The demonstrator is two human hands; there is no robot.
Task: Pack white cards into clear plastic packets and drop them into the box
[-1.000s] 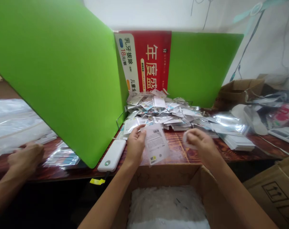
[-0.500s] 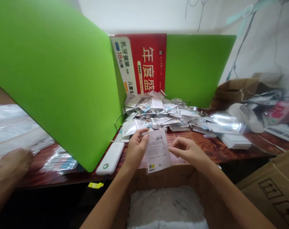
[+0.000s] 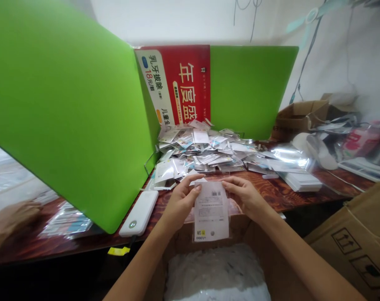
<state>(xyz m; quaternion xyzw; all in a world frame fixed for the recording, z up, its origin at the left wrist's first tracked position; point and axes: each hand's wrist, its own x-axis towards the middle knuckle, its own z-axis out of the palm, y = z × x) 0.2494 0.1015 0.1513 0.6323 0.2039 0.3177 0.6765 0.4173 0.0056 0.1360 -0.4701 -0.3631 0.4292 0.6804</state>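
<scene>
1. pinching a plastic-sleeved printed card (image 3: 211,213) by its upper corners, left hand (image 3: 182,202) and right hand (image 3: 246,195) hold it at the near edge of the wooden table (image 3: 279,194).
2. light, even tension should keep it flat.

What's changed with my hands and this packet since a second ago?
Your right hand moved left and now pinches the packet by its top right corner; the small white thing it held no longer shows there. The packet came lower, toward the carton. Your left hand still holds it; the pile looks unchanged.
</scene>
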